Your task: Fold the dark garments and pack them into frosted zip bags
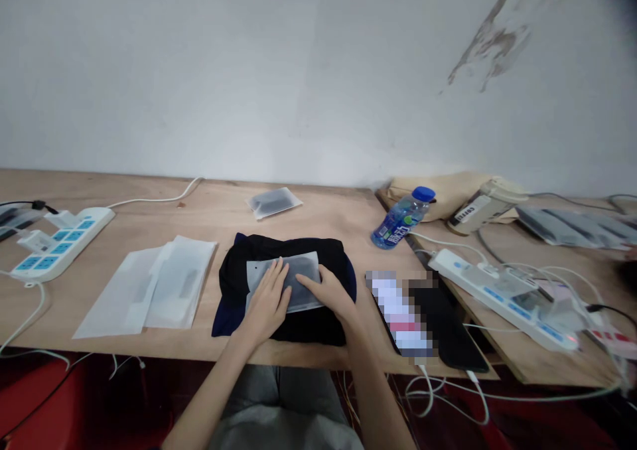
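A frosted plastic bag (304, 299) with a dark flat item inside lies on a folded black and navy cloth (303, 330) in front of me. My left hand (269, 300) rests flat on the left half of the bag, fingers stretched out. At the bag's right edge, my right hand (336, 294) grips it, thumb across the top; the other fingers are mostly hidden. Left of the cloth lie several flat frosted bags (182, 284), overlapping. Another frosted bag with a dark item (273, 202) is farther back on the wooden table (328, 208).
On the right are a blue-capped bottle (401, 221), a phone with a blurred screen (398, 310), a black phone (450, 327), a cup (480, 208) and a power strip (502, 300) with cables. Another power strip (67, 244) stands at left. A wall (199, 72) closes the back.
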Demonstrator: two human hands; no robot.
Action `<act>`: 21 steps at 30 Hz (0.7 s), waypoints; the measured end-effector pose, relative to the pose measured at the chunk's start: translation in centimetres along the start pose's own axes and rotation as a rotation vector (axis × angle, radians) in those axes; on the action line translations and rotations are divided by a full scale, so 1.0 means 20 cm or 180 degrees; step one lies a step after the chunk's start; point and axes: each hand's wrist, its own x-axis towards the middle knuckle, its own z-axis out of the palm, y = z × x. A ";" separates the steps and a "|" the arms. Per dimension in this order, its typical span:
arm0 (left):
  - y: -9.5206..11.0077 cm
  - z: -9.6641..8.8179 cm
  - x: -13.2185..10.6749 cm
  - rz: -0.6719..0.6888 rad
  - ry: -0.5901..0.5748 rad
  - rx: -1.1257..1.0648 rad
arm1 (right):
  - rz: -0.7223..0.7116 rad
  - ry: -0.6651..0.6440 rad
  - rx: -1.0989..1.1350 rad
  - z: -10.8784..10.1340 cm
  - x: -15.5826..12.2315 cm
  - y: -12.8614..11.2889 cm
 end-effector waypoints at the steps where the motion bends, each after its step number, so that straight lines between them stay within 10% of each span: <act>1: 0.01 -0.01 0.00 -0.0011 0.0048 -0.0045 | -0.0041 -0.0080 0.0049 0.00 0.00 -0.01; 10: -0.03 -0.30 -0.08 -0.0511 0.1270 -0.0260 | -0.0267 0.0150 0.1352 -0.19 0.36 -0.04; 15: -0.14 -0.32 -0.14 -0.0717 0.0999 0.0027 | -0.0309 0.0792 0.0669 -0.26 0.67 0.01; 21: -0.38 -0.26 0.08 -0.0439 0.0733 0.0429 | -0.0504 0.0909 -0.0264 -0.25 0.59 0.14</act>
